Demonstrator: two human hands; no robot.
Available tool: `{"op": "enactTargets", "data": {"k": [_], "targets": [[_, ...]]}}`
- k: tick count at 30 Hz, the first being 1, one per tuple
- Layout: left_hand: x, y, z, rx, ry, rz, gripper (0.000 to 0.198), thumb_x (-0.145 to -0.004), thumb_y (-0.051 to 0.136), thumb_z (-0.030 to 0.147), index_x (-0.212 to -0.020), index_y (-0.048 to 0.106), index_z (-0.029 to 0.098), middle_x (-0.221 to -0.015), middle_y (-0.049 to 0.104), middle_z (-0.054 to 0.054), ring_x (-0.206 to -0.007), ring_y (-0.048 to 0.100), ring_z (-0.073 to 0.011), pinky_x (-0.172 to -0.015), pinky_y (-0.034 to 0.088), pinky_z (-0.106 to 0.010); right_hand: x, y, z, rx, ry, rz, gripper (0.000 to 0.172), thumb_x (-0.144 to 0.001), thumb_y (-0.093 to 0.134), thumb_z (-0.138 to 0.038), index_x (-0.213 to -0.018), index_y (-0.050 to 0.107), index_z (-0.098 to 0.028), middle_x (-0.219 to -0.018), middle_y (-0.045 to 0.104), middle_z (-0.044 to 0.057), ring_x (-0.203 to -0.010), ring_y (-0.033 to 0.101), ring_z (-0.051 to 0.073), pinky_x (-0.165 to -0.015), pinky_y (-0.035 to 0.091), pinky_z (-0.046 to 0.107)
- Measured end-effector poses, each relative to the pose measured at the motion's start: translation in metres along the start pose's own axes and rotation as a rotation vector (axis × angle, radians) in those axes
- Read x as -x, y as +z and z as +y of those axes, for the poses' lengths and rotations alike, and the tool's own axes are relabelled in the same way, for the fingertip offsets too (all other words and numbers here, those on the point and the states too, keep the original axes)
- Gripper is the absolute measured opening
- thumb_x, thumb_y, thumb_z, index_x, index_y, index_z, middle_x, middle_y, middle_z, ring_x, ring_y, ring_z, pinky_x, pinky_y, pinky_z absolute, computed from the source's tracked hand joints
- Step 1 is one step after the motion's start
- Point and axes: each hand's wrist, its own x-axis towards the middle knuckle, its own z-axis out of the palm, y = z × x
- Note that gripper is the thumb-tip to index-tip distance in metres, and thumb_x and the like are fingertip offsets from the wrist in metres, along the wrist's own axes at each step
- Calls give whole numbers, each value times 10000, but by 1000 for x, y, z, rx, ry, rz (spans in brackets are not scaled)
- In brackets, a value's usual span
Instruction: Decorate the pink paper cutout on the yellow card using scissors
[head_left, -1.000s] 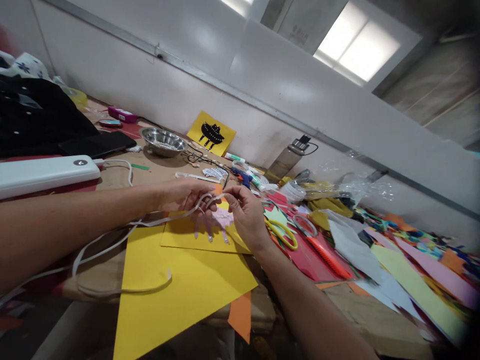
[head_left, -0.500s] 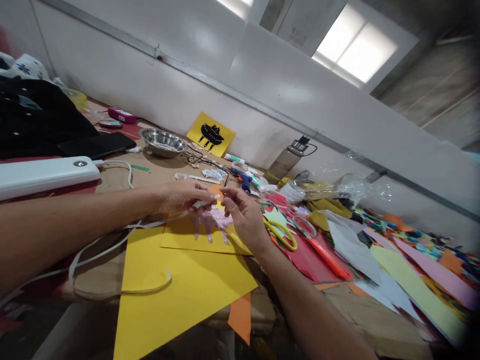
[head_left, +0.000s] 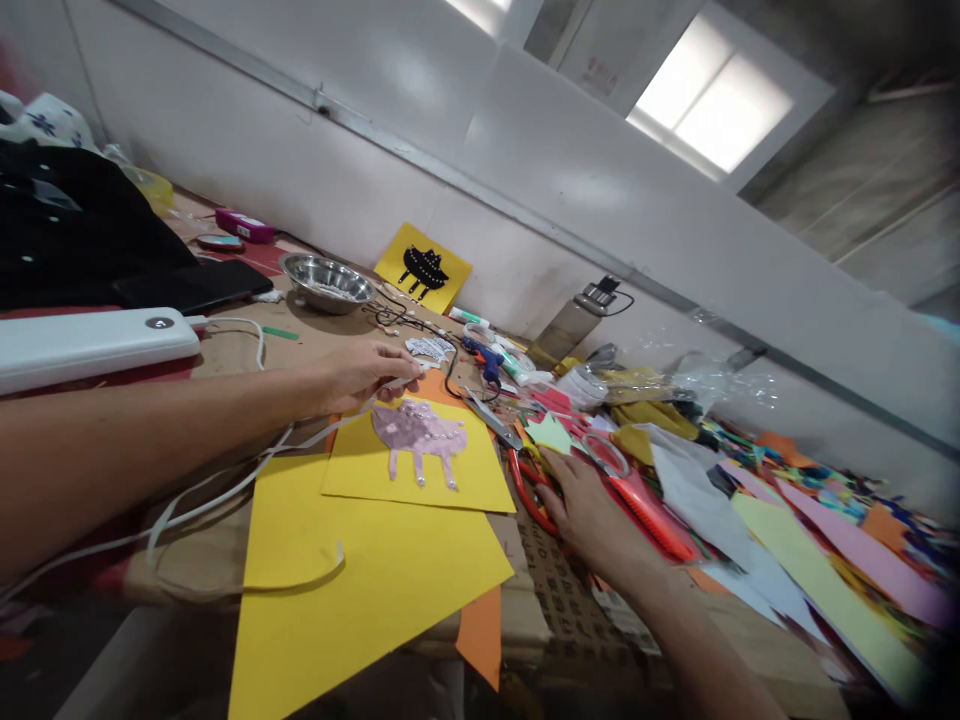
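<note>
My left hand [head_left: 386, 372] pinches the end of a narrow white strip [head_left: 360, 408], which trails back toward the left in loose loops. Just below that hand lies a yellow card [head_left: 349, 470] bearing a pinkish-purple cutout [head_left: 420, 430] dotted with pearl-like beads. On the right, my right hand [head_left: 581, 500] has its fingers around the red-orange handles of scissors [head_left: 529, 495]; the blades point up and left, beside the card. Part of the handles is hidden by the fingers. A larger yellow sheet [head_left: 367, 560] lies nearer me.
At the back are a metal bowl [head_left: 330, 284], a yellow card with a black cutout [head_left: 422, 268], a blue glue gun [head_left: 489, 360] and a bottle [head_left: 574, 325]. A white power bank [head_left: 97, 345] lies left. Paper scraps [head_left: 825, 560] and a red-orange tool [head_left: 652, 520] are at right.
My right hand has moved from beside my left hand to the right, onto the scissors. My left hand has shifted slightly left with the strip, and the beaded cutout is uncovered.
</note>
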Motion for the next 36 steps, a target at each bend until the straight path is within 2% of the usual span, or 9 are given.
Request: {"op": "enactTargets", "data": {"k": [4, 8, 14, 17, 20, 23, 27, 31, 36], "targets": [[0, -2, 2, -12, 44, 42, 107, -684, 646, 192, -627, 621, 105, -664, 587, -41, -527, 430, -57, -485, 320, -205, -7, 1, -3, 72, -57, -72, 564, -735, 452, -160, -1299, 428, -159, -1112, 557, 137, -1061, 502, 253, -885, 424, 388], [-1, -6, 3, -17, 42, 100, 106, -671, 647, 189, -620, 610, 104, -651, 586, -45, -564, 455, -71, -479, 304, -203, -15, -3, -7, 90, 30, 21, 656, -658, 517, -190, -1306, 416, -170, -996, 561, 112, -963, 521, 257, -825, 440, 392], [-4, -8, 1, -34, 53, 140, 117, -661, 660, 212, -638, 620, 105, -647, 595, -49, -550, 451, -74, -479, 295, -211, -14, -22, -4, 4, 130, 217, 461, -737, 500, -275, -1191, 520, -196, -934, 557, 103, -860, 534, 251, -788, 446, 402], [-3, -6, 0, -82, 58, 147, 135, -664, 665, 236, -650, 627, 107, -656, 602, -40, -536, 432, -63, -491, 298, -209, -18, -32, -11, -30, 68, 295, 467, -774, 432, -235, -1235, 488, -182, -961, 560, 116, -867, 528, 256, -812, 431, 422], [-2, -3, -2, -146, 72, 133, 148, -678, 656, 260, -678, 636, 114, -674, 608, -38, -568, 452, -72, -519, 315, -212, -27, -36, -29, -148, -22, 326, 555, -800, 385, -209, -1354, 343, -204, -1035, 529, 115, -928, 508, 254, -850, 412, 430], [0, -2, -3, -195, 105, 119, 156, -686, 644, 275, -709, 641, 120, -706, 618, -45, -610, 479, -89, -549, 334, -222, -39, -35, -54, -220, -105, 353, 608, -814, 374, -231, -1408, 242, -242, -952, 476, 88, -885, 482, 247, -831, 411, 441], [1, -3, -3, -205, 128, 150, 160, -683, 635, 287, -734, 639, 135, -732, 629, -43, -632, 491, -102, -571, 352, -231, -60, -30, -81, -245, -153, 410, 618, -814, 377, -204, -1408, 232, -292, -907, 410, 66, -864, 438, 236, -830, 398, 456], [0, -4, -4, -212, 115, 184, 175, -681, 632, 306, -749, 645, 146, -744, 636, -34, -605, 468, -92, -563, 347, -228, -75, -24, -90, -215, -207, 438, 660, -783, 381, -132, -1403, 227, -299, -989, 427, 79, -979, 416, 257, -909, 340, 500], [-1, -3, -5, -152, 144, 192, 201, -670, 650, 337, -729, 655, 145, -712, 635, -31, -579, 452, -82, -549, 334, -232, -74, -17, -86, -326, -206, 317, 578, -769, 388, -107, -1328, 345, -249, -1046, 479, 76, -992, 460, 226, -887, 394, 424]]}}
